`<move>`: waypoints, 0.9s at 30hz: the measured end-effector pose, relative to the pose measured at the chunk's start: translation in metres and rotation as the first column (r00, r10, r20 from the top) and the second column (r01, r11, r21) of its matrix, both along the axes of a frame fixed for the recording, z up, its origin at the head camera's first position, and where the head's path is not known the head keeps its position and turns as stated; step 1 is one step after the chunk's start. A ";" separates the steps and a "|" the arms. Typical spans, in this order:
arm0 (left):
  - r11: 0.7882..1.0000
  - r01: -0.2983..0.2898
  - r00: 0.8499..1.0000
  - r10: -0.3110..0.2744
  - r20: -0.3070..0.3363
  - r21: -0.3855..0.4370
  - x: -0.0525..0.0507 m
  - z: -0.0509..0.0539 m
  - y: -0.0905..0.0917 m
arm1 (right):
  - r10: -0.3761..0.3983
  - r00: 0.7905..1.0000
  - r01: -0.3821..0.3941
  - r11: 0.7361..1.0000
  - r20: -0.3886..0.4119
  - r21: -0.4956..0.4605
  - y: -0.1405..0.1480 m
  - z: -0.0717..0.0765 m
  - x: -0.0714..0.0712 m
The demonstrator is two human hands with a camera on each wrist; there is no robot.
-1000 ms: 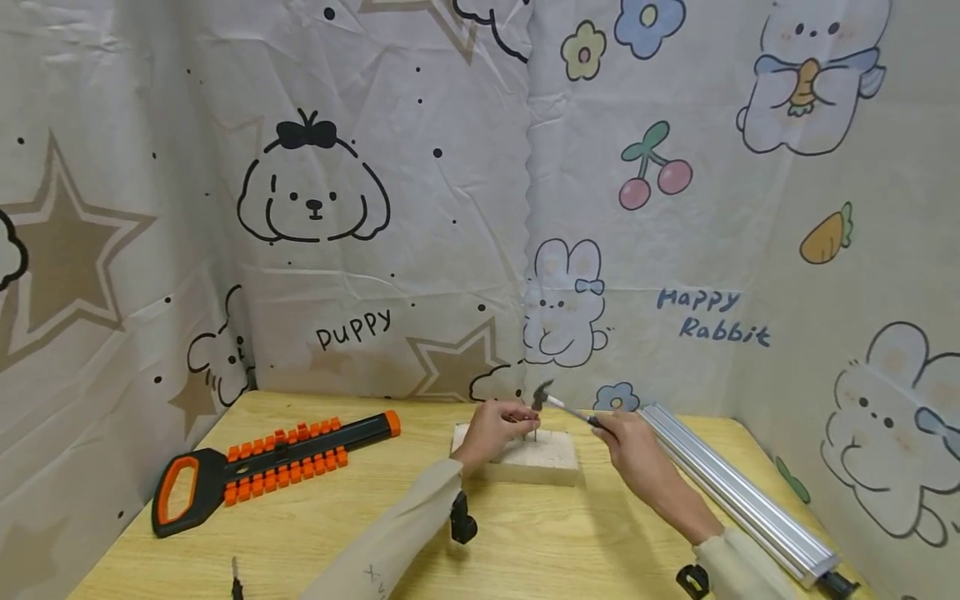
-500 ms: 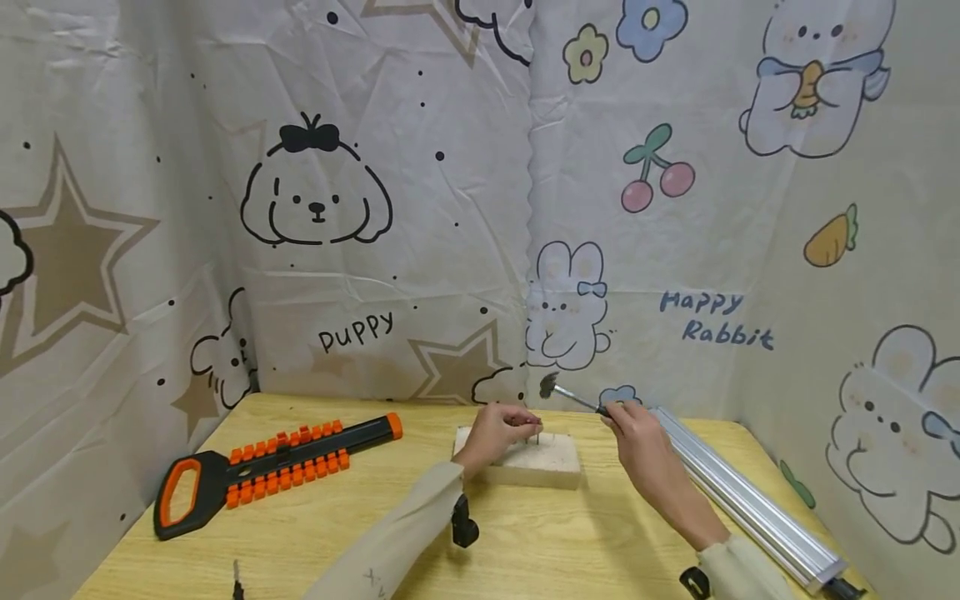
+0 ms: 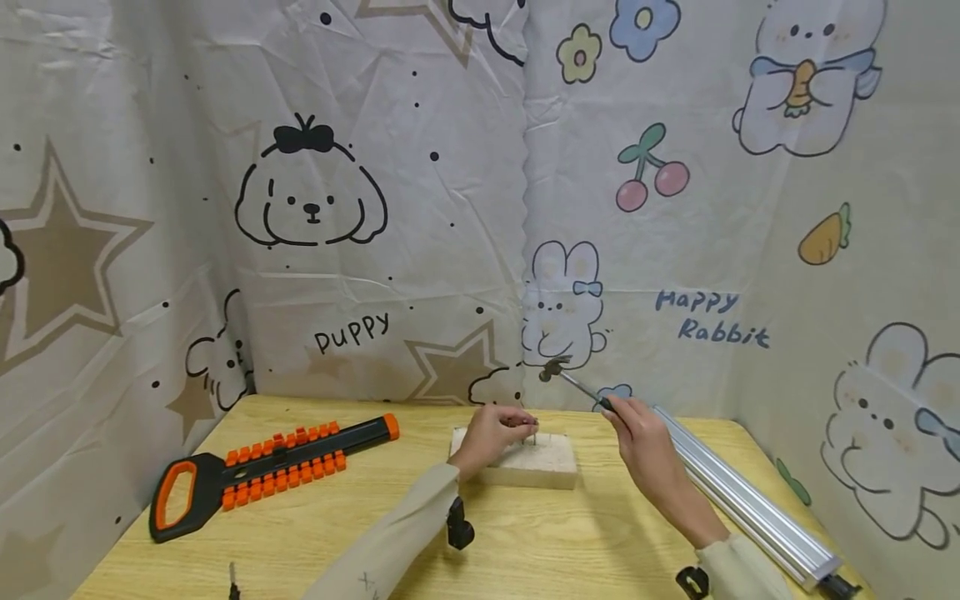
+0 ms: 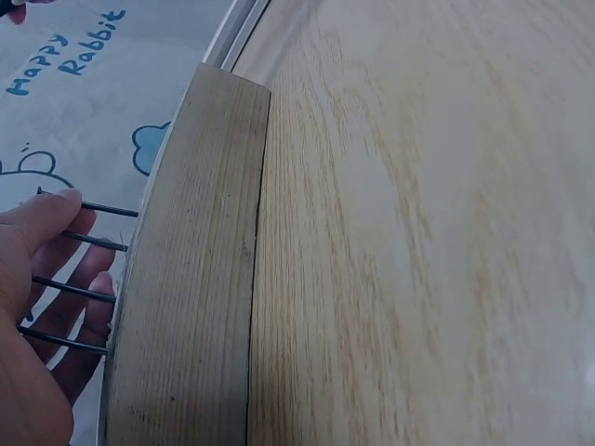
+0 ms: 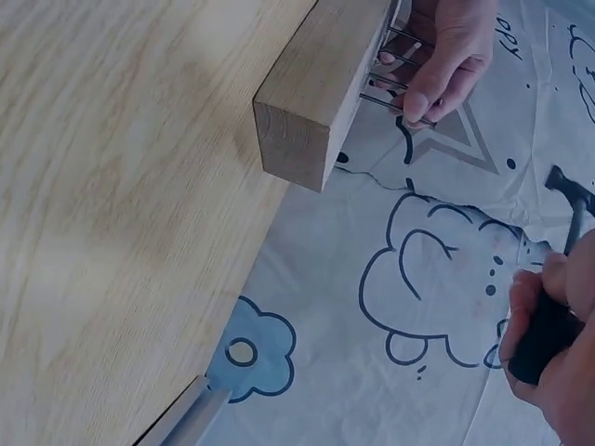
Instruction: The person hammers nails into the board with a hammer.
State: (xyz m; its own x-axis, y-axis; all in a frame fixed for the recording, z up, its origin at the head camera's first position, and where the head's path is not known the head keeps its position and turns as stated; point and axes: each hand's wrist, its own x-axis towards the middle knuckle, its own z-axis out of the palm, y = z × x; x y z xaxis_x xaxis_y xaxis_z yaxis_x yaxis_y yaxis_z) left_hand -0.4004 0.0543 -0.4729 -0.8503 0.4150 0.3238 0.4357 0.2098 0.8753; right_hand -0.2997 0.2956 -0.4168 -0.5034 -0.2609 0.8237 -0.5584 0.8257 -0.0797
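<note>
A wooden block lies on the table, with several nails standing in its top in a row. My left hand is over the block and pinches the endmost nail near its head between thumb and forefinger. The other fingers curl beside the remaining nails. My right hand grips a claw hammer by its black handle. The hammer's head is raised above the block, apart from the nails.
An orange-and-black rack with a handle lies at the left of the table. A long silver metal rail lies along the right side. Near the front left is a small dark-handled tool. Printed cloth hangs behind the table.
The hammer has risen from close above the pinched nail, its head tipping up and slightly right. My left hand keeps its place on the nail.
</note>
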 end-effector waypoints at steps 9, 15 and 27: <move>1.000 -0.006 1.000 0.006 -0.010 -0.012 -0.002 0.000 -0.001 | -0.071 0.991 0.070 0.997 0.115 0.008 -0.002 -0.002 0.002; 1.000 -0.020 1.000 0.019 -0.024 -0.020 0.000 0.000 0.000 | -0.070 0.979 0.054 0.995 0.191 0.089 -0.003 -0.002 0.002; 0.999 -0.037 0.999 0.036 -0.035 -0.031 0.002 -0.001 -0.001 | -0.058 0.976 0.043 0.996 0.210 0.079 -0.008 -0.005 0.003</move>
State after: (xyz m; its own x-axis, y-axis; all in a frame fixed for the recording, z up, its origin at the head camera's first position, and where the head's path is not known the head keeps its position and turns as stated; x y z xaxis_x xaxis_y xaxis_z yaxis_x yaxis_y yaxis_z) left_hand -0.3983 0.0535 -0.4743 -0.8537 0.3943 0.3402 0.4569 0.2537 0.8526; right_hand -0.2969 0.2877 -0.4218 -0.6785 -0.2863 0.6766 -0.4928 0.8604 -0.1300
